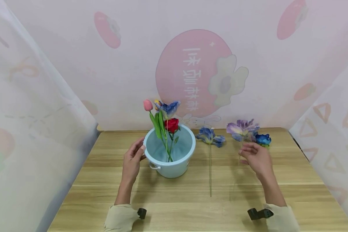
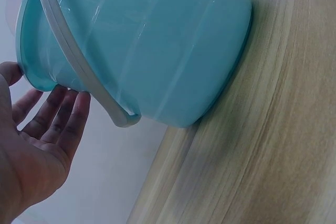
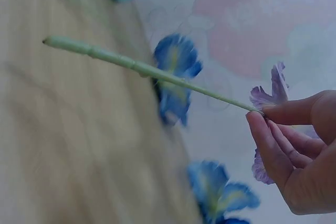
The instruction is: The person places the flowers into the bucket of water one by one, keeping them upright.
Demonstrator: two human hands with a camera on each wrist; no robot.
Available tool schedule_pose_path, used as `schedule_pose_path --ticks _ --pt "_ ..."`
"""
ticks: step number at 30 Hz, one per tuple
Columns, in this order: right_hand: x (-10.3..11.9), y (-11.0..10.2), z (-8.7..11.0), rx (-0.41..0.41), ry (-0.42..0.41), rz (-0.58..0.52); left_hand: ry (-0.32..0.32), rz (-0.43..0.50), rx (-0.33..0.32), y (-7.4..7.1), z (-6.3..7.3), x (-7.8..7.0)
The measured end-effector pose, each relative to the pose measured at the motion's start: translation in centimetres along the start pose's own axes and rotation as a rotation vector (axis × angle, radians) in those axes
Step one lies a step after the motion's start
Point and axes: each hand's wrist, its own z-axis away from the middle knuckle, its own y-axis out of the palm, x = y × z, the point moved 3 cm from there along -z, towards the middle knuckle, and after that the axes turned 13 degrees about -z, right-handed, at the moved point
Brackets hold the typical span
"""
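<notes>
My right hand (image 1: pixel 256 158) pinches the purple flower (image 1: pixel 243 128); well left of it, my left hand (image 1: pixel 133 156) holds the bucket (image 1: pixel 172 170). I judge this the pick-up; next calls for carrying the flower leftward, stem-first.

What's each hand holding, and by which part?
Right hand: purple flower, pinched by the upper stem, near the petals. Left hand: light blue bucket, held at its rim, not by the handle.

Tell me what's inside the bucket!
In the light blue bucket stand a pink tulip, a blue flower and a red rose. Something yellow peeks out beside the blue flower, partly covered. The bucket's near side hides some of the inside.
</notes>
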Motion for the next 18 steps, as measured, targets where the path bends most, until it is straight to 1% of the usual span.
schedule_pose_path --ticks 8,13,18 --pt "4.7 2.8 -0.5 0.045 -0.131 -0.023 -0.006 0.014 0.001 0.1 -0.1 0.0" --pt "7.1 4.4 -0.8 0.065 -0.153 -0.056 -0.01 0.012 0.001 0.1 -0.1 0.0" --pt "8.8 6.0 -0.9 0.08 -0.177 -0.085 -0.006 0.007 -0.002 0.1 -0.1 0.0"
